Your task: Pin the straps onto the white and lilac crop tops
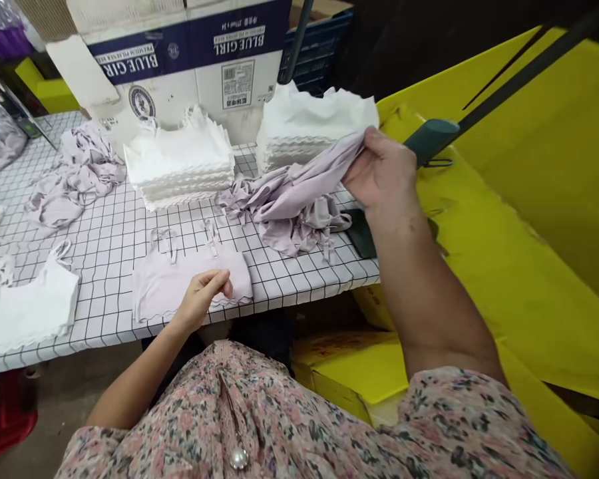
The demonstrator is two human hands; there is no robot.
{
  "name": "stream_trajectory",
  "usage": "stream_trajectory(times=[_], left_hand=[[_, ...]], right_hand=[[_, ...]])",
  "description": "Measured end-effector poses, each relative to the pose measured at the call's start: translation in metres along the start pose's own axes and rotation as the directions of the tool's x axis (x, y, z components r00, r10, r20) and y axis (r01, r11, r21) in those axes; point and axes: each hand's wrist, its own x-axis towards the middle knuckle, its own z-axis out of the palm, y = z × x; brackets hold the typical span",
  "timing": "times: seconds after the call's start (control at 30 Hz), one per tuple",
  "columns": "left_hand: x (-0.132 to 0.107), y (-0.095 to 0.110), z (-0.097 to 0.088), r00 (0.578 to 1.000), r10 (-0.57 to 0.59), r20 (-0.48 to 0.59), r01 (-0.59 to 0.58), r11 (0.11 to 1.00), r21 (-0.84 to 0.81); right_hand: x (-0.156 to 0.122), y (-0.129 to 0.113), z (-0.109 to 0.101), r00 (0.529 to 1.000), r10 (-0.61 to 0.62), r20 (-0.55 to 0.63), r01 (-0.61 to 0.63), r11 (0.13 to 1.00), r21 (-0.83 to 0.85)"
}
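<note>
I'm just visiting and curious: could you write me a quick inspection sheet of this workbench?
Surface: white table cover with a black grid.
Things in hand: lilac camisole under the left hand; bunched lilac fabric held by the right hand.
Clutter: stack of white camisoles, second white stack, crumpled lilac garments, loose white camisole.
Hands: left rests with fingers curled; right grips the fabric.
Cables: nothing seen.
Surroundings: Blue Girl carton behind, yellow board to the right, red stool at lower left.

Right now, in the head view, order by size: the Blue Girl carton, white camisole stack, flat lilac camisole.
Blue Girl carton first; white camisole stack and flat lilac camisole look alike, unranked.
</note>
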Motion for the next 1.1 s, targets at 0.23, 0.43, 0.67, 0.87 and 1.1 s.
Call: stream_trajectory(times=[0.23,0.43,0.67,0.87,1.1], left_hand=[[0.023,0.017,-0.018,0.984,0.128,-0.125,-0.109,0.982,0.152],[0.042,0.057,-0.011,0.966,0.241,-0.089,-0.226,0.962,0.154],[0.093,0.120,0.022,0.843,0.534,0.059,-0.537,0.833,0.135],[0.123,0.173,0.025,0.841,0.331,0.429,-0.432,0.887,0.162],[0.084,0.235,0.013,0.856,0.425,-0.294,-0.454,0.891,-0.035]], right_hand=[[0.021,-0.085,0.014,0.997,0.007,0.079,0.004,0.990,-0.138],[0.011,-0.145,0.034,0.961,-0.040,0.274,0.054,0.998,-0.041],[-0.030,-0.162,0.084,0.837,0.102,0.537,-0.043,0.992,-0.122],[-0.040,-0.169,0.090,0.776,0.070,0.626,0.042,0.986,-0.161],[-0.022,-0.120,0.038,0.764,0.227,0.604,0.032,0.922,-0.386]])
